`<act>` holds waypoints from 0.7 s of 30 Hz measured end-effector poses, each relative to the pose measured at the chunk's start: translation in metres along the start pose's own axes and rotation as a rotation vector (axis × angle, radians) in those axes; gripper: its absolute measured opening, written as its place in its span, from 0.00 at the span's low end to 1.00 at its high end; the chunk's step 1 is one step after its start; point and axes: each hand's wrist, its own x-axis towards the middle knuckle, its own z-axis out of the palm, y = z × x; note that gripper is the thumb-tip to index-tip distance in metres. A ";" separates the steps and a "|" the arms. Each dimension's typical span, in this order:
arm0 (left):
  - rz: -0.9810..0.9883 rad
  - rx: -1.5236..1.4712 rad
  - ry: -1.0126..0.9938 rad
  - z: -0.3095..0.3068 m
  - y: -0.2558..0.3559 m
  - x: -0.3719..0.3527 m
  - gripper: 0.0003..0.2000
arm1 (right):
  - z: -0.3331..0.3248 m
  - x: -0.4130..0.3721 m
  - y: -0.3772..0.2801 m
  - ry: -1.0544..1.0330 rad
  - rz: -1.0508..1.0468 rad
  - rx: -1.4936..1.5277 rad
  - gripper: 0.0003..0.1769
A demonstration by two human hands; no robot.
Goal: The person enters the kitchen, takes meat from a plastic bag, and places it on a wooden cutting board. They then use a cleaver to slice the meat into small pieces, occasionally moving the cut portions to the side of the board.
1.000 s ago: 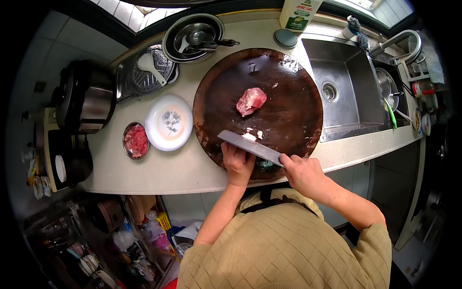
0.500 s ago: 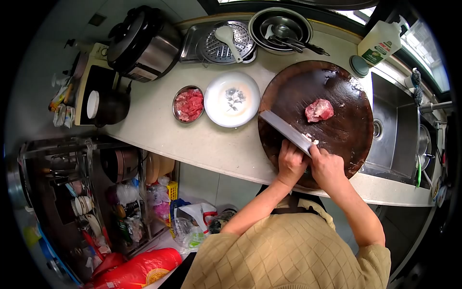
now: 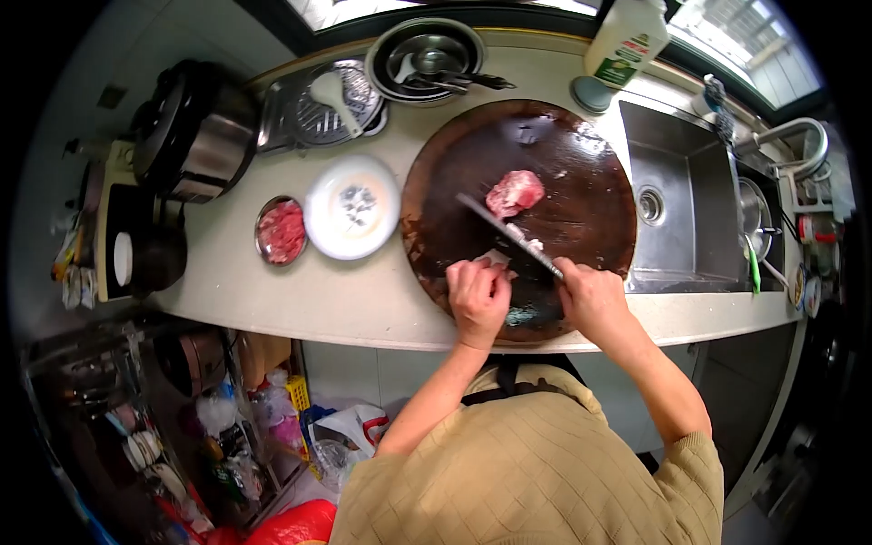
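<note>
While the left hand (image 3: 480, 295) rests over the near part of the round, dark chopping board (image 3: 586, 213), the right hand (image 3: 590, 295) is closed around the handle of a knife (image 3: 509, 234). Left fingers curled, a pale scrap (image 3: 496, 258) at the tips; cannot tell whether it is pinched or only touched. Board surface: wet sheen, scuffed left margin, lying on a pale counter (image 3: 354, 309).

Blade runs diagonally over the board, between the left hand and a lump of raw meat (image 3: 516, 193) near the board's middle. Blade just beside the lump; contact cannot be judged. White bits (image 3: 531, 243) lie along the blade's right side.

Left of the board: white plate (image 3: 354, 247), floral centre, standing between the board and a small metal bowl of cut meat (image 3: 282, 232). Right: steel sink (image 3: 681, 259), drain visible, curved tap (image 3: 817, 145) at its far right.

Farther back, left to right: large cooker (image 3: 207, 136); white paddle (image 3: 334, 98) on a perforated metal plate; nested bowls (image 3: 376, 73) with a ladle inside, handle overhanging the rim toward the board; round lid (image 3: 591, 94) before a white bottle (image 3: 629, 44). Beyond these, bright windows (image 3: 736, 41) in dark frames.
</note>
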 end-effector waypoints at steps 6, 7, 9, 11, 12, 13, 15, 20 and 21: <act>0.048 -0.007 -0.028 -0.003 -0.002 0.001 0.13 | -0.005 -0.034 -0.016 -0.211 -0.041 -0.045 0.19; 0.030 -0.007 -0.031 -0.003 -0.001 0.001 0.13 | -0.007 -0.040 -0.014 -0.229 -0.026 -0.054 0.18; 0.034 -0.013 -0.027 -0.004 0.000 0.004 0.13 | -0.013 -0.049 -0.009 -0.264 0.000 -0.070 0.16; 0.077 -0.027 -0.013 -0.003 -0.003 0.008 0.13 | -0.013 -0.040 -0.011 -0.228 -0.065 -0.084 0.17; 0.098 -0.035 -0.009 -0.004 -0.003 0.008 0.12 | -0.012 -0.034 -0.013 -0.211 -0.094 -0.089 0.17; 0.085 -0.024 -0.020 -0.003 -0.003 0.005 0.12 | -0.006 -0.018 -0.019 -0.195 -0.125 -0.065 0.19; 0.065 0.000 -0.033 0.002 -0.007 0.000 0.11 | 0.017 0.020 -0.034 -0.197 -0.132 -0.113 0.18; -0.025 0.019 -0.084 -0.001 -0.003 -0.004 0.08 | 0.025 0.042 -0.024 -0.111 -0.131 -0.004 0.11; -0.026 0.005 -0.051 -0.001 0.000 -0.001 0.07 | 0.028 0.037 -0.015 -0.020 -0.099 0.077 0.09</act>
